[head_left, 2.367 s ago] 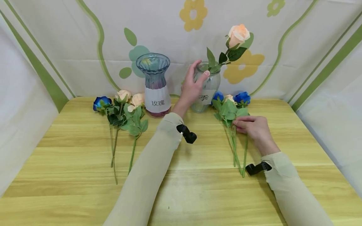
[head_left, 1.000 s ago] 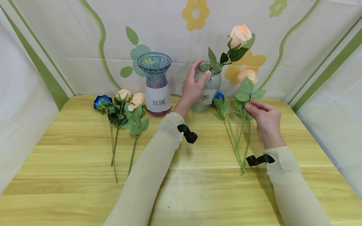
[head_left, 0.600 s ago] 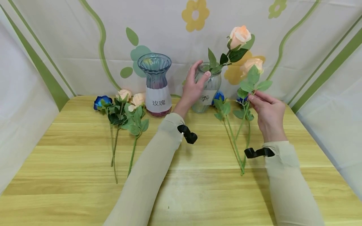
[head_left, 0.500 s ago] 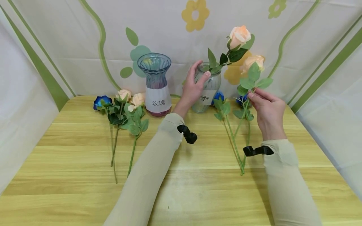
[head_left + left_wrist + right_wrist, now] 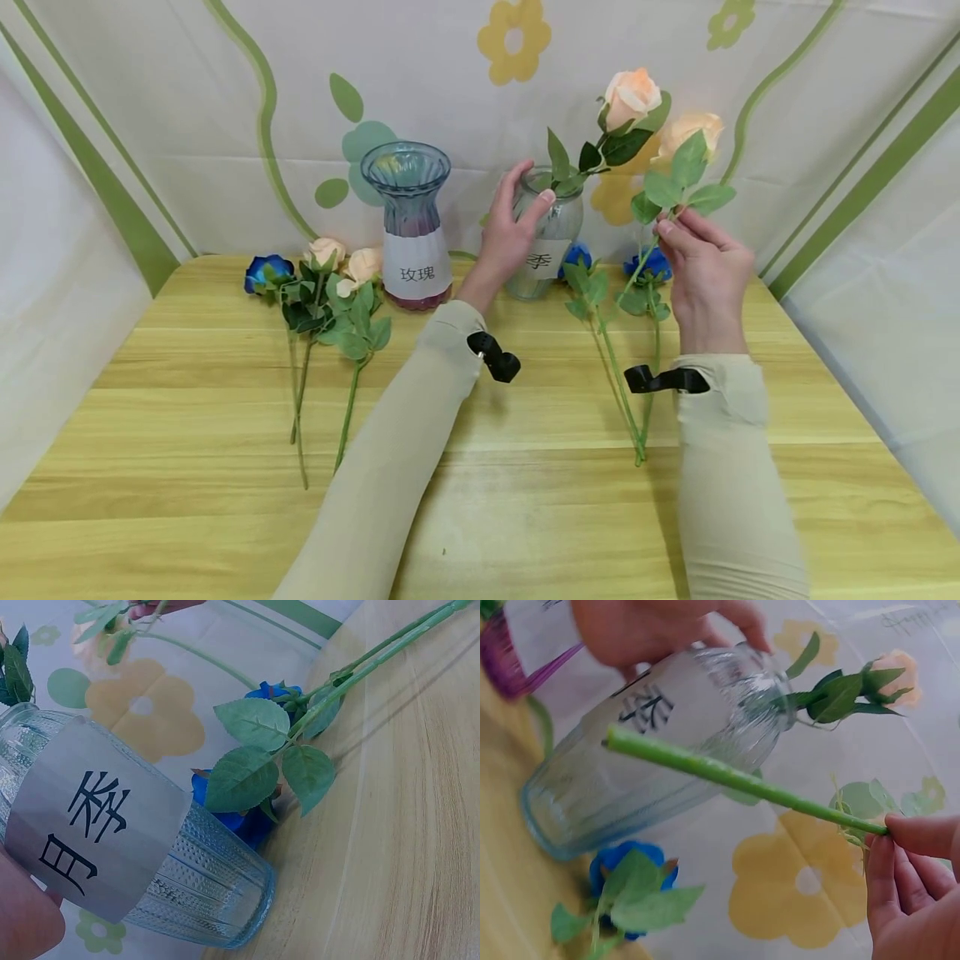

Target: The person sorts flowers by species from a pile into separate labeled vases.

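Observation:
My left hand (image 5: 510, 233) grips the clear glass vase (image 5: 567, 218) around its upper part, thumb near the rim. The vase stands upright on the table, its white label (image 5: 101, 817) partly hidden by the hand in the head view. One peach rose (image 5: 632, 100) leans out of the vase to the right. To the right of the vase, my right hand (image 5: 708, 271) pinches the stem (image 5: 735, 780) of another peach rose (image 5: 693, 137), held up off the table. Its cut end lies in front of the vase in the right wrist view; contact cannot be told.
Two blue roses (image 5: 576, 260) lie right of the vase, stems toward me. A blue-purple vase (image 5: 408, 171) with a white label stands to the left. Beside it lie a blue rose (image 5: 268, 273) and peach roses (image 5: 365, 265). A patterned curtain (image 5: 450, 67) hangs behind the table.
My right hand has lifted the peach rose from among the flowers on the right, first upward, lately slightly left too. The left hand stays on the vase.

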A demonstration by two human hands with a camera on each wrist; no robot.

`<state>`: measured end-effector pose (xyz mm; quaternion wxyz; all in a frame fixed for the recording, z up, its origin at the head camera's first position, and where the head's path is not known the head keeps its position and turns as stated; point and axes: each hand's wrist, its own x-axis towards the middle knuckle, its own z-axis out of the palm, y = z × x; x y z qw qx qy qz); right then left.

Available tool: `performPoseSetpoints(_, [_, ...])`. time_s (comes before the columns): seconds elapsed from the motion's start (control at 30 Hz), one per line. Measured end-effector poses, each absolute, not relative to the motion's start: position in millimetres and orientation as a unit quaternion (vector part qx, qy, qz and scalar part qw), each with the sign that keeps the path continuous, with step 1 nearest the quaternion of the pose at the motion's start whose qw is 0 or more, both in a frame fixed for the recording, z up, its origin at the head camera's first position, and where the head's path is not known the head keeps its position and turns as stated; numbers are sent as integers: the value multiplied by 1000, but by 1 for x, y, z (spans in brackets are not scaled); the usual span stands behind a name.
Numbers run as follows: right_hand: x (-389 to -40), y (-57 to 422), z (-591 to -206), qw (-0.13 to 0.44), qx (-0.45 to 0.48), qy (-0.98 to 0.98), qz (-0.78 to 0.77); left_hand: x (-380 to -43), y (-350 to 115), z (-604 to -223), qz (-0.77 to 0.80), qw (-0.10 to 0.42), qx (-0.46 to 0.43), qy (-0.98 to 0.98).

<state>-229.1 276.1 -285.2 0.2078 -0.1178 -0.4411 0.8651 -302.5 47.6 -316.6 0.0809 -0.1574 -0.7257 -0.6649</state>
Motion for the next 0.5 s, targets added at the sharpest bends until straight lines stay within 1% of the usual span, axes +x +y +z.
performPoseSetpoints(0.23, [-234,266,-278,232,-133,-411,872,-303,47,-317,-666,83,-158,-724])
performPoseSetpoints(0.5, [-239,252,-272,278,-133,-401,863,-304,48,-318,-669,86,-162,-720])
